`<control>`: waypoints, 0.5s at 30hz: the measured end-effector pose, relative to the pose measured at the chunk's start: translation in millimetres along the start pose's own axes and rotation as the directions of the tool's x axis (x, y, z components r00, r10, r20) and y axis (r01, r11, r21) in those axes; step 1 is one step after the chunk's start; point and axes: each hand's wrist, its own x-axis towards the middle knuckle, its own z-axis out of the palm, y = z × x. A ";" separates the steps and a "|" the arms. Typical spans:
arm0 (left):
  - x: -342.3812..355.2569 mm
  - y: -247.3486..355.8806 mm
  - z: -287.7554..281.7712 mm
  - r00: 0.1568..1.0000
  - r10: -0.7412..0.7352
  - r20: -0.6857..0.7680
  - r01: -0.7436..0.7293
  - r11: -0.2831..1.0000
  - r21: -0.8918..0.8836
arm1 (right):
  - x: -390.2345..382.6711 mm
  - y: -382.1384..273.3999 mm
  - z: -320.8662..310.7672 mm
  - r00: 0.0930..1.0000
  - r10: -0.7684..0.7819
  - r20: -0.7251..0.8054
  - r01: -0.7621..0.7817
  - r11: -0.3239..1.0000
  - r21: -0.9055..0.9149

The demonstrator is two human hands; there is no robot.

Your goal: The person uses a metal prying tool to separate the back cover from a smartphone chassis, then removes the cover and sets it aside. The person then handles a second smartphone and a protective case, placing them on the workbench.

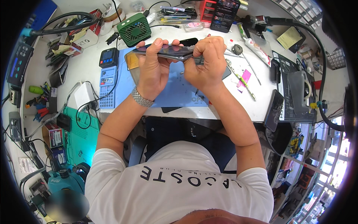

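Above the blue work mat [164, 97] I hold a dark smartphone [167, 51] tilted almost edge-on to me. My left hand [152, 69] grips its left part, thumb and fingers on opposite sides. At the phone's right end, my right hand [207, 61] is closed with curled fingers and the thumb pressed to the edge. Whether a small tool is also in that hand is hidden. Behind my left wrist, an amber-coloured flat piece [132, 61] lies on the mat. Another dark flat object [226, 71] shows partly beyond my right hand.
A green fan [134, 30] and a small black device with a screen [108, 57] stand to the left. On the right lie a patterned tool [242, 83], a white tube [258, 51] and a cracked black phone [274, 108] at the edge. Cables cross the left side.
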 end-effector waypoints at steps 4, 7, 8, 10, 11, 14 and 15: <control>-1.9 -6.2 2.8 0.999 0.032 -0.033 -0.033 0.999 -0.028 | -2.1 -1.8 1.4 0.999 0.032 0.007 -0.032 0.999 0.025; -2.7 -7.6 3.4 0.998 0.044 -0.038 -0.045 0.999 -0.019 | -5.4 -1.5 4.0 1.000 0.012 -0.011 -0.011 0.999 0.048; -2.9 -8.0 3.0 0.998 0.048 -0.043 -0.049 0.999 -0.018 | -5.6 -1.8 4.3 1.000 0.007 -0.011 -0.006 0.999 0.048; -3.0 -7.8 2.4 0.996 0.058 -0.072 -0.058 0.998 0.003 | -5.9 -2.4 5.1 1.000 -0.003 -0.013 0.003 0.999 0.046; -2.9 -6.8 2.2 0.993 0.065 -0.097 -0.063 0.998 0.025 | -5.4 -3.4 4.4 1.000 0.009 -0.004 -0.009 0.999 0.050; -5.7 -5.3 5.9 0.986 0.073 -0.149 -0.065 0.996 0.060 | -4.7 -6.4 3.4 1.000 0.025 -0.001 -0.025 0.998 0.064; -7.6 -5.0 7.8 0.984 0.073 -0.163 -0.063 0.996 0.066 | -6.2 -5.3 5.1 1.000 0.017 -0.018 -0.016 0.997 0.072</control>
